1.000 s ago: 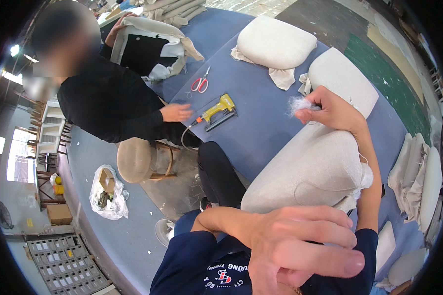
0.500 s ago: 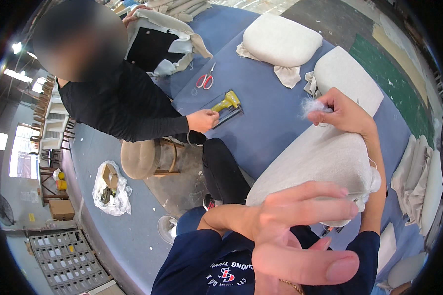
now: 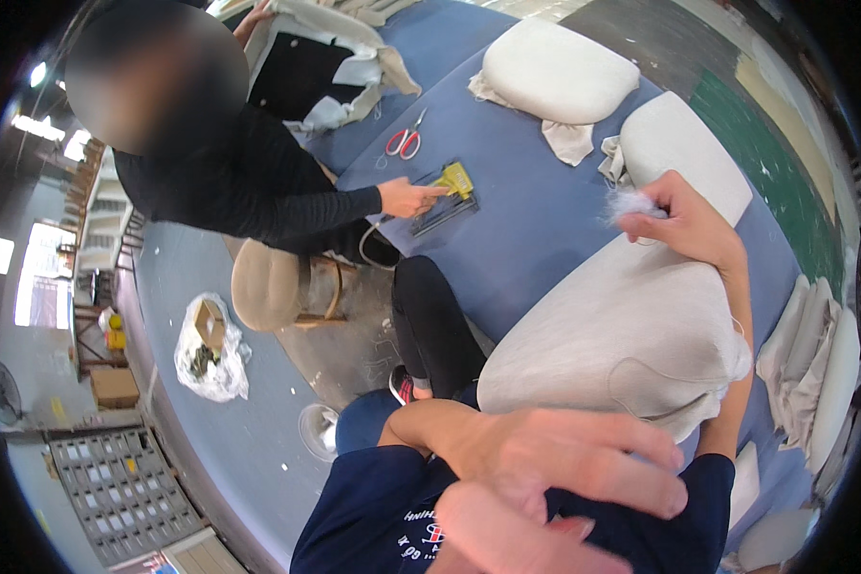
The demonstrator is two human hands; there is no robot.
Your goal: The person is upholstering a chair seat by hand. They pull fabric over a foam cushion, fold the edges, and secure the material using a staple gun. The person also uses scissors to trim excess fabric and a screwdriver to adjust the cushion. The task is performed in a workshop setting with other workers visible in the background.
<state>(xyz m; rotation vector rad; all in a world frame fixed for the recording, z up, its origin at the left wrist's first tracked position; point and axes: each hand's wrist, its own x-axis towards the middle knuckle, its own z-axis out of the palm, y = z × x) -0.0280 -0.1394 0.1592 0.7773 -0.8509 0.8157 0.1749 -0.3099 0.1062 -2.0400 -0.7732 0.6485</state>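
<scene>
My right hand [image 3: 684, 218] is closed on a tuft of white fluffy fibre [image 3: 633, 206], above the far end of a light beige fabric cushion [image 3: 593, 316]. The cushion lies across my lap and the table edge, and my right forearm runs along its right side. A thin thread [image 3: 614, 375] loops over its near right part. Close to the camera, my left hand [image 3: 545, 469] hangs in front of my navy shirt, with its fingers stretched out and its thumb apart. It is slightly blurred, and I see nothing held in it.
Across the blue-covered table [image 3: 517, 191], a person in black has a hand at a yellow staple gun [image 3: 454, 182] near red-handled scissors [image 3: 407, 142]. Two beige cushions [image 3: 560, 72] lie beyond, with stacked covers [image 3: 804, 354] at right. A round stool [image 3: 270, 285] and plastic bag [image 3: 210, 349] are left.
My left hand has moved down and left, uncovering the thread loop on the cushion. My right hand still holds the fibre tuft. The other person's hand and the staple gun have shifted slightly.
</scene>
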